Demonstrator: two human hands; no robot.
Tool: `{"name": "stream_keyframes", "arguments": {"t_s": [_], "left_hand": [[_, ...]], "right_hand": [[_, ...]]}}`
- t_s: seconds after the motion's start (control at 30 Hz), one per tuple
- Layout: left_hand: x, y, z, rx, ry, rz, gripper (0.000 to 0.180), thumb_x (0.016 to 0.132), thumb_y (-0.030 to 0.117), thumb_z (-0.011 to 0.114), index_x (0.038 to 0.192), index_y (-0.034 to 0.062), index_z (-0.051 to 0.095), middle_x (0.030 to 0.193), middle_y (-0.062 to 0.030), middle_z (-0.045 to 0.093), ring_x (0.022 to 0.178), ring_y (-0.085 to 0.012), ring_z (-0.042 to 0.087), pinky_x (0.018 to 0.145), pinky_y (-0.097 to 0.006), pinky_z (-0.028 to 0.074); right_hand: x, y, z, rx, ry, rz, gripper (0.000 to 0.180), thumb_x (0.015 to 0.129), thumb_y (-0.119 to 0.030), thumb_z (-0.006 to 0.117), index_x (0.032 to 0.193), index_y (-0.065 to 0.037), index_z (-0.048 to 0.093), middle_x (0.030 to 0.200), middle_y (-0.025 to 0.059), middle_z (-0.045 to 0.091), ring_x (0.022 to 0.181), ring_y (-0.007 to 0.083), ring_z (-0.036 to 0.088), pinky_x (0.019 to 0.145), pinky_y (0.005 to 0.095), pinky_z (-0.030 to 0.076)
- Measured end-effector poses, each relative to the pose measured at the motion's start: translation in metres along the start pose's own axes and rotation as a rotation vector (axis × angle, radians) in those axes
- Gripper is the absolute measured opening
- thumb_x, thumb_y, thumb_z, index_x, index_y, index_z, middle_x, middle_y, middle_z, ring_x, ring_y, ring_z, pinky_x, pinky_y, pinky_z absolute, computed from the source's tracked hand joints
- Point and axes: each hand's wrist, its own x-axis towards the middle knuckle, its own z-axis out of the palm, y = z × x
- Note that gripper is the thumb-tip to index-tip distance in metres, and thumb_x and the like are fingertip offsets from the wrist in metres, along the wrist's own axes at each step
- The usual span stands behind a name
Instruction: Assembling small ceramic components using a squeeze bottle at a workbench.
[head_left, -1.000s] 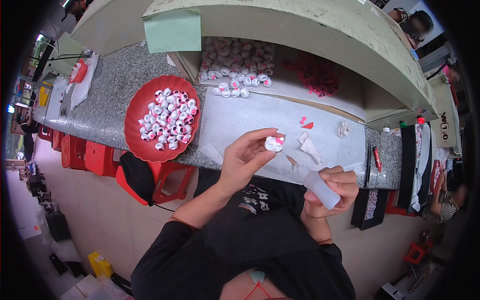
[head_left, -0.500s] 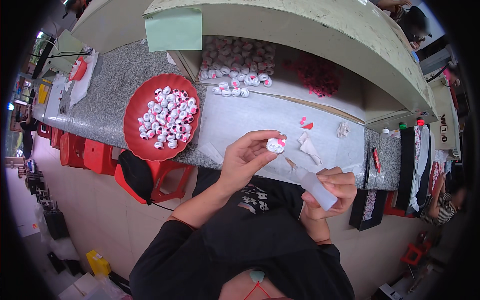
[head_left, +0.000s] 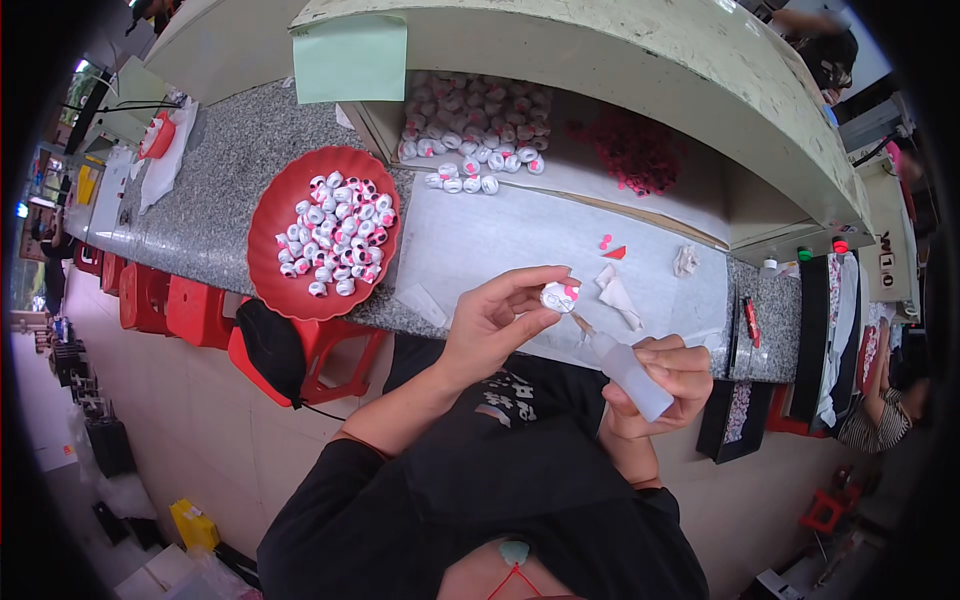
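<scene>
Between the thumb and fingers of my left hand [head_left: 500,322] is a small white figurine head [head_left: 559,296] with a pink patch and thin dark markings. My right hand [head_left: 664,384] is wrapped round a translucent white squeeze bottle [head_left: 640,382]. The bottle's narrow tip [head_left: 582,322] points up and left, at or very close to the lower edge of the head; whether they touch I cannot tell. Beyond the bottle lie a crumpled white tissue [head_left: 619,297], a red triangular scrap [head_left: 615,253] and small pink pieces [head_left: 605,241] on the white paper sheet [head_left: 500,225].
A red scalloped bowl [head_left: 265,225] of similar heads stands at the left. More heads [head_left: 475,120] and a heap of pink pieces [head_left: 640,155] sit under the shelf [head_left: 600,50]. Small capped bottles [head_left: 840,244] and a red tool [head_left: 751,322] are at the right. Red stools [head_left: 340,355] stand below the table.
My left hand has turned the head slightly and shifted it a little right, so its pink patch faces more upward. My right hand and the bottle have barely moved.
</scene>
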Motion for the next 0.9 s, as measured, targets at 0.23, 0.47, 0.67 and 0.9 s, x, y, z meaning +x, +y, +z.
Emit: {"name": "stream_keyframes", "arguments": {"t_s": [0.23, 0.47, 0.67, 0.9], "left_hand": [[0.002, 0.003, -0.001, 0.379, -0.042, 0.212, 0.039, 0.071, -0.009, 0.053, 0.109, -0.0028, 0.048, 0.104, -0.0133, 0.05, 0.096, -0.0185, 0.048, 0.08, -0.028, 0.04], [0.002, 0.007, 0.001, 0.545, 0.02, 0.244, 0.037, 0.069, -0.009, 0.056, 0.105, -0.0014, 0.053, 0.101, -0.0116, 0.053, 0.093, -0.0176, 0.051, 0.079, -0.026, 0.04], [0.001, 0.007, -0.001, 0.588, 0.039, 0.258, 0.036, 0.068, -0.008, 0.056, 0.103, 0.0008, 0.055, 0.1, -0.0111, 0.054, 0.092, -0.0185, 0.052, 0.078, -0.026, 0.041], [0.0, 0.009, -0.001, 0.596, 0.036, 0.264, 0.035, 0.068, -0.007, 0.056, 0.103, 0.0011, 0.055, 0.099, -0.0109, 0.054, 0.091, -0.0185, 0.052, 0.077, -0.026, 0.041]], "right_hand": [[0.0, 0.0, 0.0, -0.01, -0.022, 0.004, 0.049, 0.053, -0.004, 0.077, 0.09, -0.006, 0.046, 0.082, 0.0078, 0.047, 0.061, 0.0168, 0.052, 0.055, 0.0247, 0.044], [-0.001, 0.0, 0.005, -0.031, 0.037, 0.052, 0.041, 0.055, -0.011, 0.076, 0.083, -0.006, 0.047, 0.075, 0.007, 0.048, 0.058, 0.0136, 0.048, 0.054, 0.0229, 0.042], [-0.004, 0.001, 0.001, 0.014, -0.01, 0.048, 0.047, 0.052, -0.002, 0.077, 0.088, -0.006, 0.046, 0.082, 0.0081, 0.047, 0.063, 0.0157, 0.053, 0.055, 0.0253, 0.044], [-0.004, 0.002, 0.004, 0.031, -0.025, 0.036, 0.047, 0.052, -0.002, 0.077, 0.088, -0.005, 0.047, 0.082, 0.008, 0.047, 0.063, 0.0157, 0.053, 0.055, 0.0252, 0.043]]}}
